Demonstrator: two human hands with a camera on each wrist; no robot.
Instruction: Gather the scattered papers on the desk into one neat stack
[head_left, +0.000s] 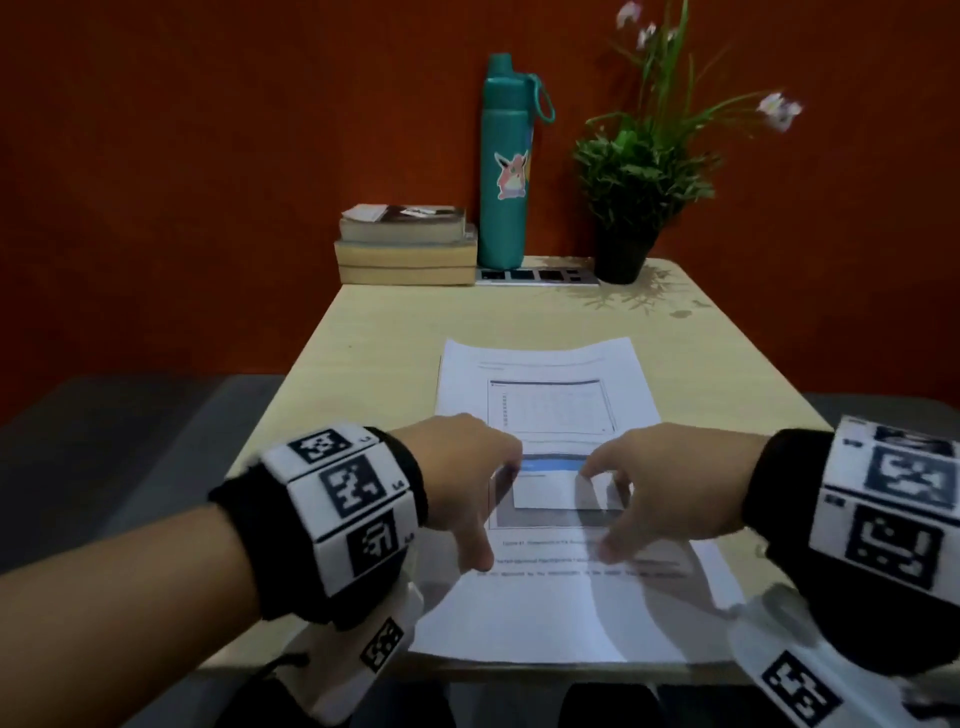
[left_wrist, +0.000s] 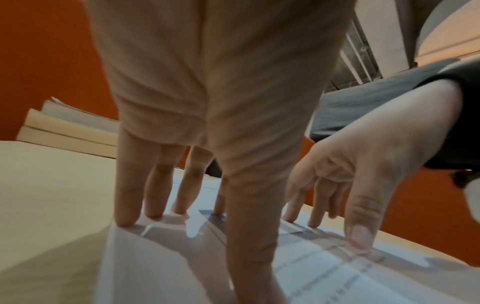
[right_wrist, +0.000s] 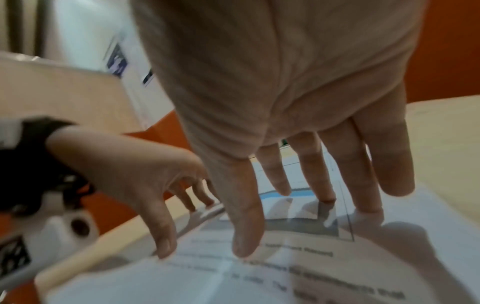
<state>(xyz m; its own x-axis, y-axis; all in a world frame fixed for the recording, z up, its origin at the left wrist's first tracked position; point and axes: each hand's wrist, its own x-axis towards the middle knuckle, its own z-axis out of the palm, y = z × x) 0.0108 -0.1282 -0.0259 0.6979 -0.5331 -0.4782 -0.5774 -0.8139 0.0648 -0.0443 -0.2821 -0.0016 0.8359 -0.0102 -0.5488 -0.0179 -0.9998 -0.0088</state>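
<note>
A stack of white printed papers lies in the middle of the pale wooden desk, and its top sheet shows a table and a figure with a blue bar. A few lower sheets peek out slightly at the left and right edges. My left hand hovers over the stack's left side with its fingers spread. In the left wrist view its fingertips touch the paper. My right hand mirrors it on the right, and its straight fingers reach down onto the top sheet. Neither hand grips anything.
At the desk's far edge stand a pile of books, a teal bottle, a flat strip with black squares and a potted plant. A red wall rises behind them. The desk's near edge runs just below the stack.
</note>
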